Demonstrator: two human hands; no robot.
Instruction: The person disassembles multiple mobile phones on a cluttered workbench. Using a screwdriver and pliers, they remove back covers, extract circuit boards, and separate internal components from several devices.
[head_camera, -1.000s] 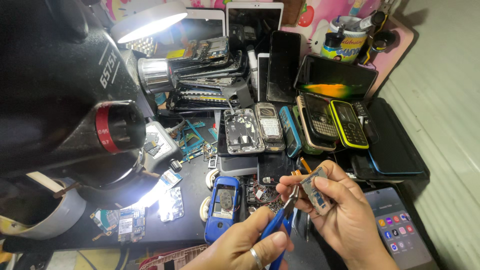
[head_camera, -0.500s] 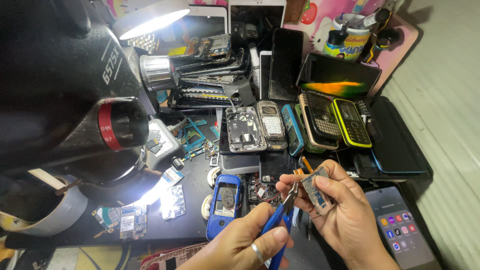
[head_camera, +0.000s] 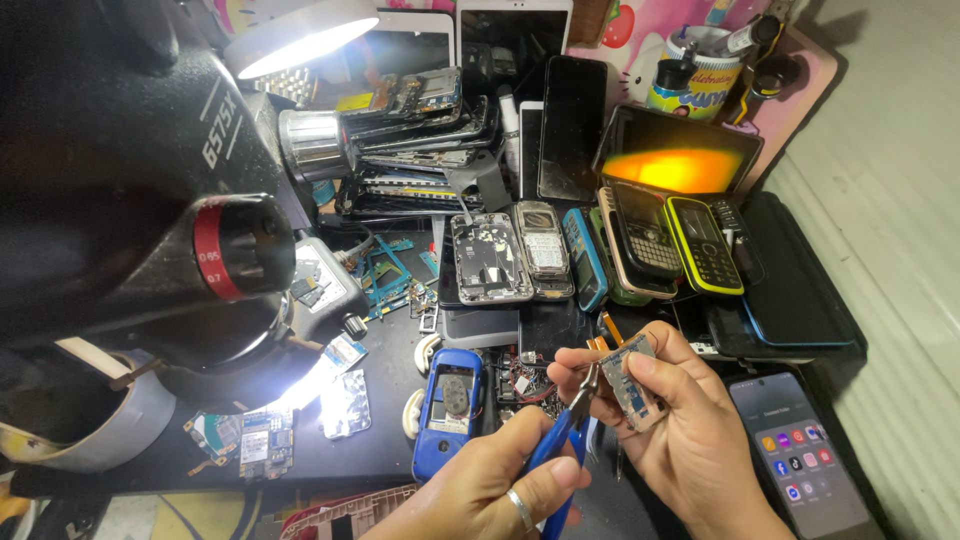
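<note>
My right hand pinches a small phone circuit board between thumb and fingers, low and right of centre. My left hand, a ring on one finger, grips blue-handled pliers whose metal jaws touch the board's left edge. An opened blue phone body lies face up just left of the pliers. Loose wires and small parts sit between the blue phone and the board.
A large black microscope with a lit ring lamp fills the left. Several old keypad phones and stacked phone frames crowd the back. A lit smartphone lies at the right. Loose circuit boards lie bottom left.
The view has shifted slightly. Both hands stay in the same place, with the pliers still at the board's edge.
</note>
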